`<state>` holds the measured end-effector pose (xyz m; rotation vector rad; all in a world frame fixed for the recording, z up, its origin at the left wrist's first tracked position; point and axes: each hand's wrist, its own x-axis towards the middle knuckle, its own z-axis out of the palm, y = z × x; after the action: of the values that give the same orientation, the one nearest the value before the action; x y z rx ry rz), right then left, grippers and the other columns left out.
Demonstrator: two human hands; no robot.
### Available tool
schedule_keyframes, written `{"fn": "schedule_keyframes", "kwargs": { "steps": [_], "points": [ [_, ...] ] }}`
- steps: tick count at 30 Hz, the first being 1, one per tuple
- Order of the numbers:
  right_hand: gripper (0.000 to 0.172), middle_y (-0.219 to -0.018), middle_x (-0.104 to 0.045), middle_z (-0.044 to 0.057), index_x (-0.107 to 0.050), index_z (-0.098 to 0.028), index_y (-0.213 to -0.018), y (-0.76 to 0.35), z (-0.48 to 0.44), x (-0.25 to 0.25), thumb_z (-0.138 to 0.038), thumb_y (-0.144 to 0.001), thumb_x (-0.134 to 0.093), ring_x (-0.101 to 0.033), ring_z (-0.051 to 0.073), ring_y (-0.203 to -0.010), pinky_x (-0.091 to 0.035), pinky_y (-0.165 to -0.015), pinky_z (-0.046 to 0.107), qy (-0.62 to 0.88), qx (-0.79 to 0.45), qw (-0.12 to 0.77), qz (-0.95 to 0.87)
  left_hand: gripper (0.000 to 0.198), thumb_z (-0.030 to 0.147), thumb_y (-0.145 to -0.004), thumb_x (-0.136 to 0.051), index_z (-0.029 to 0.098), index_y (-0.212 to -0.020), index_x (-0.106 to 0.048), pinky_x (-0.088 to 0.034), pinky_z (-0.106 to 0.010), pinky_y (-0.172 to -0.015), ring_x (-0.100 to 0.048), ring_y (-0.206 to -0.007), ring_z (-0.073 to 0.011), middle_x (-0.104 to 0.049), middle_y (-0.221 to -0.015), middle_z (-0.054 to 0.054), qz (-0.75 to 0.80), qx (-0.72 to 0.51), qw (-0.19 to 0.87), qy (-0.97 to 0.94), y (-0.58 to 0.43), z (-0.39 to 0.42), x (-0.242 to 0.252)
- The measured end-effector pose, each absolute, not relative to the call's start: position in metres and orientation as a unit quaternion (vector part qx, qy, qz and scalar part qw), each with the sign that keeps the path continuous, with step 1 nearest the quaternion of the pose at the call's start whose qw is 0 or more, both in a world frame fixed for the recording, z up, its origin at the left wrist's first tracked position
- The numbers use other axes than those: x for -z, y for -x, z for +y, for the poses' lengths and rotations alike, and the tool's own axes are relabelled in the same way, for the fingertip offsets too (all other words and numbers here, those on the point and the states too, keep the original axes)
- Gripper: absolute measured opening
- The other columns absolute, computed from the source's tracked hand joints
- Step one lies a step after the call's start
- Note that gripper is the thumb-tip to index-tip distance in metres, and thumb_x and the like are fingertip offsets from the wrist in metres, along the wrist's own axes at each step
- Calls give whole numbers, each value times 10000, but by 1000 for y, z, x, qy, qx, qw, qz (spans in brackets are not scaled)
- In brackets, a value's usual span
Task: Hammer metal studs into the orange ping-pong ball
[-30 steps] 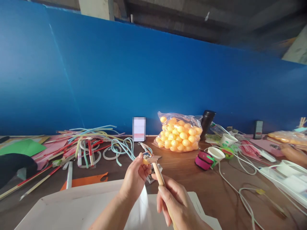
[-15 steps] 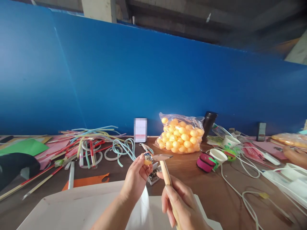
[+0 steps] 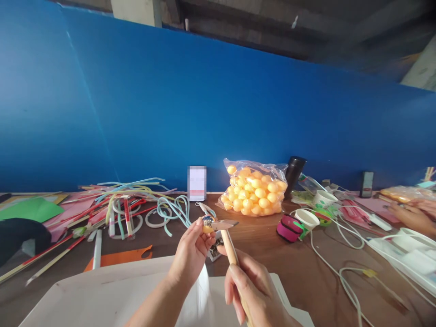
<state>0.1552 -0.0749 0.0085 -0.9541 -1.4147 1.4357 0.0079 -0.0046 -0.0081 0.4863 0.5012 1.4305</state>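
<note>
Just above the near edge of the brown table (image 3: pixel 306 272), the left hand (image 3: pixel 190 256) pinches a small orange ball with a shiny metal cap (image 3: pixel 208 223) between thumb and fingertips, raised off the surface. The right hand (image 3: pixel 252 290) is wrapped tight around the wooden handle of a small hammer (image 3: pixel 227 238), whose metal head lies level and touches the ball's right side. Below both wrists sits a white tray (image 3: pixel 102 290), and just behind the hands a small clear box of dark bits (image 3: pixel 215 250) rests on the wood. Farther back, against the blue wall (image 3: pixel 204 113), stands a plastic bag of orange balls (image 3: pixel 254 193), with a black cup (image 3: pixel 294 175) just to its right. To the left lies a tangle of coloured tubes and sticks (image 3: pixel 132 204) and an orange paper scrap (image 3: pixel 119 256). To the right are a pink pouch (image 3: pixel 289 227), white paper cups (image 3: pixel 308 218) and white cables (image 3: pixel 347 272). At the far right edge another person's hand (image 3: pixel 410 215) rests near the table's clutter.
</note>
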Motion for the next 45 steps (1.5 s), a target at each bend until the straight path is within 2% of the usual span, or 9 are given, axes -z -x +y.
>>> {"fn": "schedule_keyframes", "kwargs": {
  "steps": [9, 15, 22, 26, 32, 36, 41, 45],
  "points": [
    [569, -572, -588, -17, -510, -87, -1284, -153, -74, -11, -523, -918, -490, -384, 42, -307, -259, -336, 179, 396, -579, 447, -555, 186, 274, -821, -650, 118, -921, -623, -525, -232, -609, -594, -664, -116, -633, -820, -58, 232, -638, 704, -207, -8, -5, 6],
    [562, -581, -597, -11, -513, -98, -1284, -156, -76, -10, -518, -912, -500, -405, 48, -321, -281, -348, 180, 378, -570, 482, -548, 168, 283, -839, -627, 119, -877, -624, -522, -217, -620, -595, -648, -104, -629, -786, -42, 229, -638, 709, -197, -9, -5, 4],
    [569, -562, -584, -19, -510, -92, -1287, -153, -74, -8, -524, -917, -483, -368, 41, -300, -229, -324, 174, 397, -570, 448, -563, 200, 316, -843, -619, 121, -887, -622, -518, -222, -595, -597, -641, -112, -637, -784, -54, 225, -632, 711, -212, -8, -5, 7],
    [583, -565, -592, -14, -505, -94, -1297, -154, -74, -9, -532, -913, -482, -395, 50, -311, -275, -335, 178, 387, -561, 467, -564, 160, 282, -822, -647, 127, -855, -621, -523, -216, -603, -602, -637, -109, -633, -763, -39, 232, -638, 708, -194, -8, -6, 6],
    [604, -584, -595, -12, -493, -92, -1305, -155, -74, -9, -550, -911, -479, -380, 39, -307, -260, -329, 168, 389, -581, 425, -575, 232, 331, -841, -617, 116, -928, -635, -522, -247, -587, -598, -642, -126, -649, -809, -70, 225, -625, 713, -223, -7, -5, 10],
    [593, -572, -597, -13, -492, -89, -1302, -154, -74, -8, -536, -912, -490, -392, 42, -306, -271, -334, 168, 382, -578, 452, -562, 219, 326, -840, -621, 124, -923, -629, -519, -248, -618, -602, -662, -125, -649, -815, -63, 223, -630, 710, -221, -7, -4, 11],
    [578, -569, -587, -20, -507, -85, -1283, -153, -73, -8, -530, -915, -488, -368, 39, -301, -253, -326, 167, 395, -584, 438, -558, 223, 327, -835, -627, 119, -916, -630, -517, -235, -606, -596, -649, -117, -643, -807, -61, 231, -630, 710, -213, -8, -5, 9],
    [566, -577, -595, -15, -510, -96, -1285, -155, -75, -10, -521, -911, -498, -394, 51, -313, -288, -341, 178, 382, -578, 470, -547, 209, 307, -823, -645, 126, -927, -632, -519, -224, -603, -599, -651, -112, -636, -801, -48, 229, -633, 710, -206, -8, -5, 8]
  ]
}}
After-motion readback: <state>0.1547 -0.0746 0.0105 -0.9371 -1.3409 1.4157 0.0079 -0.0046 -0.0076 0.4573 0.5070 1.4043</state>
